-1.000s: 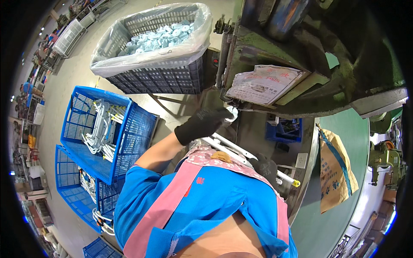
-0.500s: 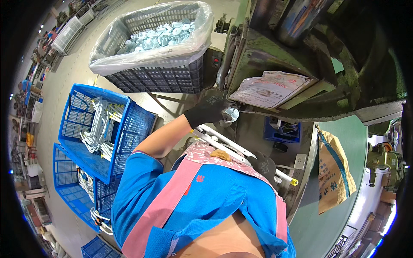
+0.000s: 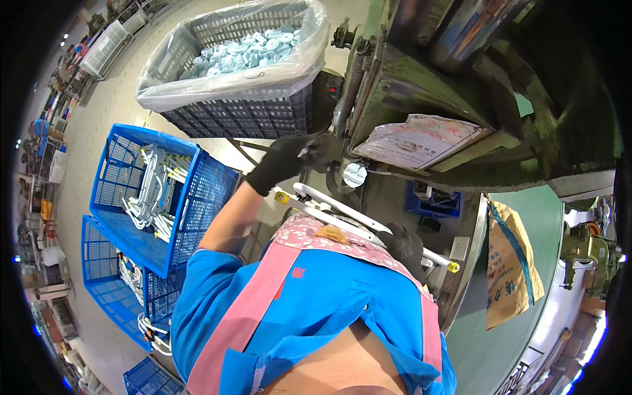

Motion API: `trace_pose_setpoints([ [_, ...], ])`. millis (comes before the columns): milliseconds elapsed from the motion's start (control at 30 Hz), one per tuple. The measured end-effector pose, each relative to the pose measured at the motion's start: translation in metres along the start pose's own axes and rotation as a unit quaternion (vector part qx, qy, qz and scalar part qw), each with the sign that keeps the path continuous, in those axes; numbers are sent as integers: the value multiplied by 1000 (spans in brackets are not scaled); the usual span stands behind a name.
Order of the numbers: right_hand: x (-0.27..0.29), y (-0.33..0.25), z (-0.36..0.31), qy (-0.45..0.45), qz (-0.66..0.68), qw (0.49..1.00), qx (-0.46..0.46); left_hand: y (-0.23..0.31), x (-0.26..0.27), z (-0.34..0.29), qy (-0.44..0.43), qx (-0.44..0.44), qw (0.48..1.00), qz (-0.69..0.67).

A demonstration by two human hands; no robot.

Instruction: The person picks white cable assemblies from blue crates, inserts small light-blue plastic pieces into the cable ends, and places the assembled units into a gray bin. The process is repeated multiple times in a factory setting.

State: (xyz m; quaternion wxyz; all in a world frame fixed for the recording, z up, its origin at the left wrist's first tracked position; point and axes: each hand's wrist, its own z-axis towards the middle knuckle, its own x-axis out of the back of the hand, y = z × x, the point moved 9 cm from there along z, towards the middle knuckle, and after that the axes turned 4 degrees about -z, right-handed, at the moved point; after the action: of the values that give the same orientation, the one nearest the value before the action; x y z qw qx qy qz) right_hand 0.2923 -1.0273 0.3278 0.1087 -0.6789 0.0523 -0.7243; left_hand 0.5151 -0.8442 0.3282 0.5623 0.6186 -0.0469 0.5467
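My left hand, in a black glove, is raised beside the machine with its fingers curled. A small bright spot shows at the fingers; what they hold, if anything, I cannot make out. Just right of it, a round pale-blue plastic piece sits at the machine's front, apart from the hand. My right hand, in a dark glove, is closed around white tubes with yellow ends. These lie slantwise in front of my apron, and part of that hand's grip is hidden.
A dark, bag-lined crate of pale-blue pieces stands at the far left. Blue baskets of white tubes are stacked at my left. The green machine fills the far right. Right of me, a brown paper sack lies on a green surface.
My left hand has moved left, away from the round pale-blue piece, which now shows fully at the machine. The right hand keeps its hold on the tubes.
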Motion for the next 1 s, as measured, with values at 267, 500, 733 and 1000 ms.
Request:
trace_pose_setpoints([
  [267,10,-20,53,2,13,997,70,-39,-13,-79,-74,147,965,-204],
  [500,43,-25,83,77,77,983,148,-58,36,-82,68,226,951,-197],
  [733,28,13,77,55,20,994,88,-42,63,-45,69,143,981,-115],
  [1000,27,20,73,92,58,993,45,-51,55,-28,59,145,967,-200],
])
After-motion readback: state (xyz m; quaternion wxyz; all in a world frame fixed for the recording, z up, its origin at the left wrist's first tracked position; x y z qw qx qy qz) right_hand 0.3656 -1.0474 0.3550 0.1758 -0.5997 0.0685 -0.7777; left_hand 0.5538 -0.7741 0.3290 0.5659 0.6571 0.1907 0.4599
